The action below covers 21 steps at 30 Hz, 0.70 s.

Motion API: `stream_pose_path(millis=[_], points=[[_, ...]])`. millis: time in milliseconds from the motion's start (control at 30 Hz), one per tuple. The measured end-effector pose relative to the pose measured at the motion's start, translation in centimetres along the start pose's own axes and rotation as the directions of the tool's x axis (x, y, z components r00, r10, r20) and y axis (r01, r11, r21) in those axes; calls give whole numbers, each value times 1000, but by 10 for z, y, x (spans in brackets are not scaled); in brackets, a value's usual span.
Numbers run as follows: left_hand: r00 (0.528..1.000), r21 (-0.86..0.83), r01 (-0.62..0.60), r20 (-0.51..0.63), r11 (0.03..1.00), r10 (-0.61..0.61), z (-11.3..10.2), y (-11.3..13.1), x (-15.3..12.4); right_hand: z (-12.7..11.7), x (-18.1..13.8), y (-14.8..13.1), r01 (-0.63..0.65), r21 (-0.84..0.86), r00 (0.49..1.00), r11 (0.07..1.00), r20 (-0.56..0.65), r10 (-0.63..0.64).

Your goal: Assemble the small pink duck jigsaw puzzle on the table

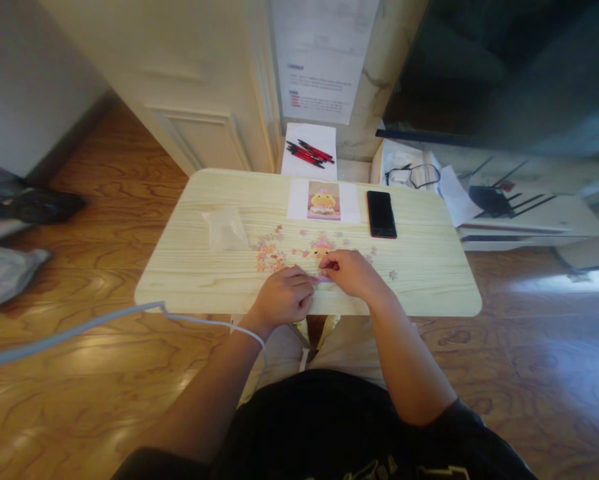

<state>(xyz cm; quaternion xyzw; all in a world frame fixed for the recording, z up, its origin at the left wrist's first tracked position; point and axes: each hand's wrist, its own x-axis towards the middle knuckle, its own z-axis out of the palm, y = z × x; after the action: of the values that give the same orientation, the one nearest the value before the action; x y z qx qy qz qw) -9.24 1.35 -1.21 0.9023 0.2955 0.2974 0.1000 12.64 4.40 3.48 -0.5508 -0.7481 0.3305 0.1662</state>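
Note:
A partly joined jigsaw puzzle [318,249] with a yellow cartoon figure lies near the table's front edge. My right hand [352,271] is over its right side, thumb and forefinger pinched together; whatever is between them is too small to make out. At the puzzle's lower left rests my left hand [288,293], its fingers curled and closed near the purple bottom strip [323,279]. What those fingers hold, if anything, is hidden. Loose puzzle pieces [268,257], mostly orange and pink, are heaped left of the puzzle. More pieces are scattered above and to the right.
Behind the puzzle is a printed picture [323,202] of the yellow figure on white paper. A phone [381,214] lies to its right, a clear plastic bag [227,230] to its left. Red pens [309,153] lie beyond the table [179,280]. A pale cable [104,325] crosses my left wrist.

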Motion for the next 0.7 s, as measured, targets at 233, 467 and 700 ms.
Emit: stream_pose_path(millis=[233,467,700], points=[[1000,8,20,11,1000,-20,0,1,0,1,4,1,13,-76,1000,997,-8,-14],[1000,16,6,29,1000,-7,-1,0,0,-2,3,0,42,-107,999,993,-23,-45],[1000,-51,-2,-27,999,0,-2,-1,-4,-10,-4,9,-6,0,994,1000,-113,6]])
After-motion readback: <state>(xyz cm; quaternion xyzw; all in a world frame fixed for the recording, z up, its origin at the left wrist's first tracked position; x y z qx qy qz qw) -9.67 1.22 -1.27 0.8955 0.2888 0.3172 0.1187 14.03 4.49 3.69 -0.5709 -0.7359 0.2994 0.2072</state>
